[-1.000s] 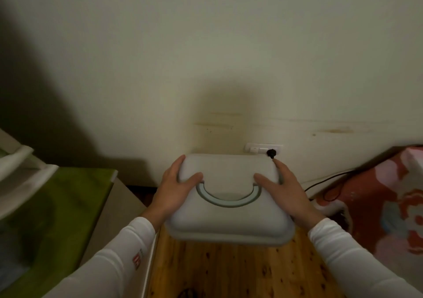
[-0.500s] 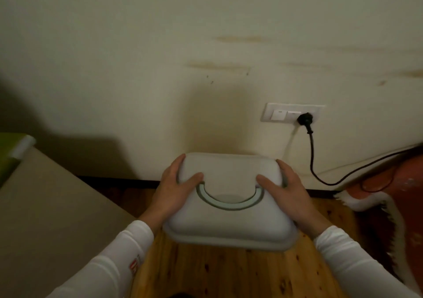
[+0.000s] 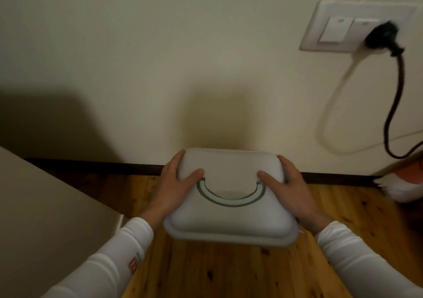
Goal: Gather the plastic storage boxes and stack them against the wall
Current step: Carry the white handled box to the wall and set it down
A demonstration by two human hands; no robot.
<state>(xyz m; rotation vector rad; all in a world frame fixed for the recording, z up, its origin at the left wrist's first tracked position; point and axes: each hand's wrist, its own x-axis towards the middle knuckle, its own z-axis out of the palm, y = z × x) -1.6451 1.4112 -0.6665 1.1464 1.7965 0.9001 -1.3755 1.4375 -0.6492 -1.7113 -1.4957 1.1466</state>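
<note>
A pale grey plastic storage box (image 3: 231, 220) with a curved grey-green handle set flat in its lid is held low over the wooden floor, its far edge close to the cream wall (image 3: 160, 68). My left hand (image 3: 174, 187) grips the box's left side with the thumb on the lid. On the opposite side, my right hand (image 3: 290, 187) holds it the same way. Whether the box's bottom touches the floor is hidden. No other storage box is in view.
A beige cabinet or box side (image 3: 45, 217) stands at the left. A white socket plate (image 3: 343, 29) with a black plug and hanging cable (image 3: 393, 114) is on the wall at the right. A red and white fabric (image 3: 407, 183) lies at the right edge. Dark skirting (image 3: 103, 167) runs along the wall.
The box and both hands have gone down towards the floor and nearer the wall; the socket has risen in view and the green surface at the left has left the frame.
</note>
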